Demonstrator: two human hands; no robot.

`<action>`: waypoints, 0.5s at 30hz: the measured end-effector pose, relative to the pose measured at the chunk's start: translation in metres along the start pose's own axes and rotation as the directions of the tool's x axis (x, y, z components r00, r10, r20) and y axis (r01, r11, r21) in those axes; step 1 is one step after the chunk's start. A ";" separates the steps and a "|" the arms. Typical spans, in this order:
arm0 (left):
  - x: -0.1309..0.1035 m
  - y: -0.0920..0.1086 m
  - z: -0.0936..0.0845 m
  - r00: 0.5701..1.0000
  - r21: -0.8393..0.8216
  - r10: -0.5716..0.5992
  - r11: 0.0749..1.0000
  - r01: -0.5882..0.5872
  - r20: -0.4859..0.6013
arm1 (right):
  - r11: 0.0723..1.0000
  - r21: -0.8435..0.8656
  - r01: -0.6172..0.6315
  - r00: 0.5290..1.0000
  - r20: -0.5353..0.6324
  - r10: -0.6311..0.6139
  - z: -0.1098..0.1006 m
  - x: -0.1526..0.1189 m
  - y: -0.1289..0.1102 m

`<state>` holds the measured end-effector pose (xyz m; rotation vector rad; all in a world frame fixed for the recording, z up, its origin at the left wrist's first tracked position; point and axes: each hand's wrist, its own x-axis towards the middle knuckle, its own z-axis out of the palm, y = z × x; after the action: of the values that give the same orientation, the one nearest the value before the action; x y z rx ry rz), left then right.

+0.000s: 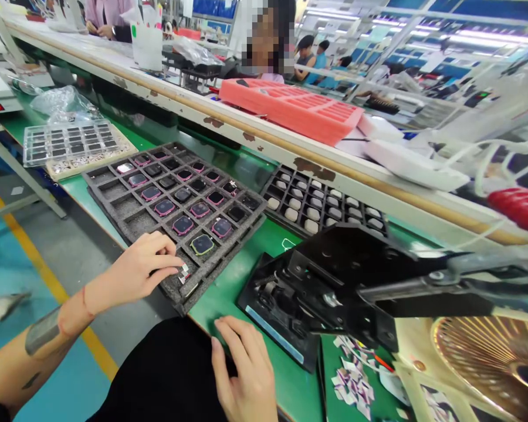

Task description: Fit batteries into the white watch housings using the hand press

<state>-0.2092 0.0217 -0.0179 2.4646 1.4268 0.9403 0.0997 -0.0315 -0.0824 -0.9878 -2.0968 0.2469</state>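
My left hand (156, 266) reaches over the near corner of a dark grey foam tray (198, 287), its thumb and forefinger pinched on a small white piece (184, 268) with a pinkish edge. What exactly the piece is cannot be made out. In the tray's compartments lie several square smartwatch cases with dark faces, many pink-rimmed; a green-rimmed watch case (202, 244) is the closest to my fingers. My right hand (249, 372) rests at the front edge of the green bench (229, 293), fingers stretched out and holding nothing.
A black lever press (290, 293) stands right of the tray. Behind it is a black tray of whitish pieces (312, 226). Far left lies a clear plastic tray (66, 143). A gold-grilled fan (488, 357) and scattered paper bits (354, 384) are at right. Pink foam (286, 108) sits on the shelf.
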 end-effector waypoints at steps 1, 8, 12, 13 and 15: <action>0.004 0.000 -0.003 0.998 0.034 0.009 0.999 -0.011 0.060 | 1.000 0.010 0.002 1.000 0.029 -0.002 0.001 0.006 -0.002; 0.056 -0.006 0.002 0.995 0.162 -0.009 0.987 -0.008 0.101 | 0.998 0.060 -0.004 0.999 0.034 0.002 0.009 0.051 -0.018; 0.088 0.008 0.014 0.968 0.388 -0.039 0.919 -0.063 0.249 | 0.996 0.087 0.002 0.997 0.081 -0.009 0.018 0.065 -0.025; 0.093 0.009 0.014 0.963 0.400 -0.047 0.914 -0.066 0.266 | 0.995 0.096 0.001 0.997 0.083 -0.009 0.020 0.065 -0.026; 0.099 0.005 0.012 0.957 0.340 -0.089 0.940 -0.011 0.278 | 0.994 0.110 -0.008 0.997 0.072 0.000 0.023 0.064 -0.025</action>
<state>-0.1633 0.1028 0.0189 2.6536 1.6347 0.3202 0.0443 0.0009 -0.0490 -0.9300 -2.1221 0.4016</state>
